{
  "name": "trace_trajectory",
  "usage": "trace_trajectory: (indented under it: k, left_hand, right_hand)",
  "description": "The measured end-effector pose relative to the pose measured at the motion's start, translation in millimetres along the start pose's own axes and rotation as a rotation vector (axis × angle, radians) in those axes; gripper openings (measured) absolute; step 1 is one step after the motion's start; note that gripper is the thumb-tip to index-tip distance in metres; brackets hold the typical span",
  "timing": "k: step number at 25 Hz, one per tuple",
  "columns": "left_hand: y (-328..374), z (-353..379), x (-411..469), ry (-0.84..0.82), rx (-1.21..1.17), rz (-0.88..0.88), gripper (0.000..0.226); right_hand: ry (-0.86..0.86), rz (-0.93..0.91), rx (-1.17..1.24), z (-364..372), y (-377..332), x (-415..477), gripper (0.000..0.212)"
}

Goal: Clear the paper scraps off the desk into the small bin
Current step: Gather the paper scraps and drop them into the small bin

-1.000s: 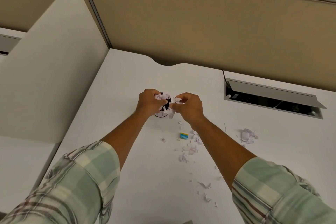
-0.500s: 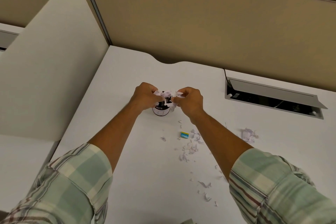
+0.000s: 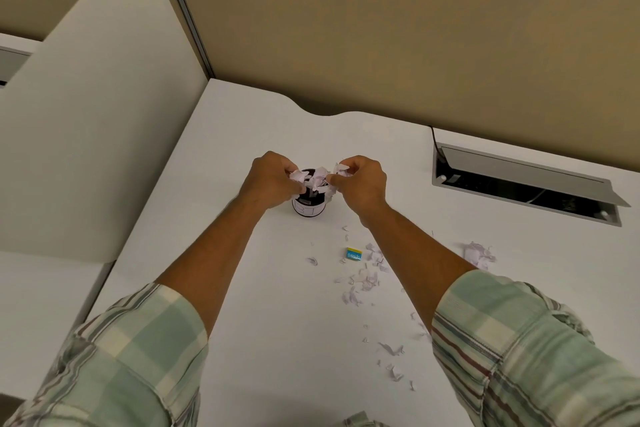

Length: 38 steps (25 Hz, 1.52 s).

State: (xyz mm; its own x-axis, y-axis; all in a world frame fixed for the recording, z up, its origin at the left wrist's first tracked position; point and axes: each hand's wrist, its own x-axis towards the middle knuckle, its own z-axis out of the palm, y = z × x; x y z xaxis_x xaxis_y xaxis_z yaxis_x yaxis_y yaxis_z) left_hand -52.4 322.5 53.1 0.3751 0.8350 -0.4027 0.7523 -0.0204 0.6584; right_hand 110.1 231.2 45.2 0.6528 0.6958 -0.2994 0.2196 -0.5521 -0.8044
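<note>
Holding both hands over the small bin point(image 3: 309, 205): my left hand point(image 3: 273, 182) and right hand point(image 3: 360, 184) are each curled around a wad of paper scraps point(image 3: 317, 178), fingertips nearly meeting above its mouth. More loose scraps point(image 3: 363, 279) lie on the desk point(image 3: 242, 135) nearer me, beside my right forearm, around a small blue-yellow tag point(image 3: 353, 254); another clump point(image 3: 478, 255) sits further right.

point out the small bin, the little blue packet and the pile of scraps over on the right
small bin point(image 3: 309, 210): head view, on its white front wall.
blue packet point(image 3: 353, 254): head view, on its top face.
scrap pile point(image 3: 477, 254): head view, on the heap's middle.
</note>
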Motion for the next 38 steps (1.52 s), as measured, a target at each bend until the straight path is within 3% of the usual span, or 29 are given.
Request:
trace_trajectory:
  k: [3,6,12,15,25,32,38]
  left_hand:
    - [10,5,2,0.000,0.078,0.028,0.047]
    - [8,8,8,0.000,-0.021,0.011,0.051]
    - [-6,14,9,0.135,0.029,0.068,0.024]
    - [-14,15,8,0.168,-0.003,0.024,0.023]
    - [-21,26,0,0.150,0.039,0.056,0.023]
    - [-27,25,-10,0.186,-0.059,0.024,0.028]
    - [-36,57,-56,0.271,-0.032,0.086,0.014]
  right_hand:
    - [0.038,-0.002,-0.012,1,-2,2,0.023]
    - [0.063,-0.014,0.007,-3,0,4,0.023]
    - [0.061,-0.073,0.008,0,2,3,0.021]
    - [0.056,-0.171,-0.050,11,-4,2,0.021]
    - [-0.203,-0.358,-0.407,39,8,-3,0.034]
    - [-0.088,-0.325,-0.318,23,13,-2,0.021]
    - [0.025,-0.275,-0.246,-33,62,-34,0.020]
